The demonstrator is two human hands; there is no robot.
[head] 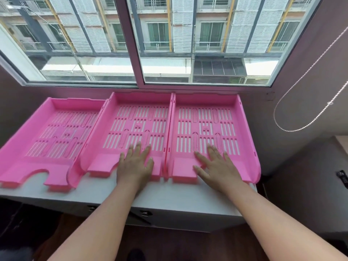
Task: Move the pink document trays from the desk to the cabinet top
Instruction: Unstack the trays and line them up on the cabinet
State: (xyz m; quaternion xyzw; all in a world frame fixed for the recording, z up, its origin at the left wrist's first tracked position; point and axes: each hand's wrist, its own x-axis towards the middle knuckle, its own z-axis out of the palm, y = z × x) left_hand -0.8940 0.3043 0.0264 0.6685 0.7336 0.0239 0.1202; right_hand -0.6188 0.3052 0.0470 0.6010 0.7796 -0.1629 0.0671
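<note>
Two flat hands [134, 164] [216, 166], three pink trays [56, 129] [139, 113] [207, 115]

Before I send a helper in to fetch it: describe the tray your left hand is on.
Under the window, three pink trays sit in a row on the grey cabinet top. It is the middle tray, with the left hand flat on its front. Its left edge overlaps the leftmost tray.

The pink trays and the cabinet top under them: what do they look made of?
Pink trays: apparently moulded plastic with a slight sheen, judging by the uniform colour, slotted floors and rounded rims. Cabinet top: smooth, matte, pale grey, likely laminate or painted board; the frame cannot settle which.
</note>
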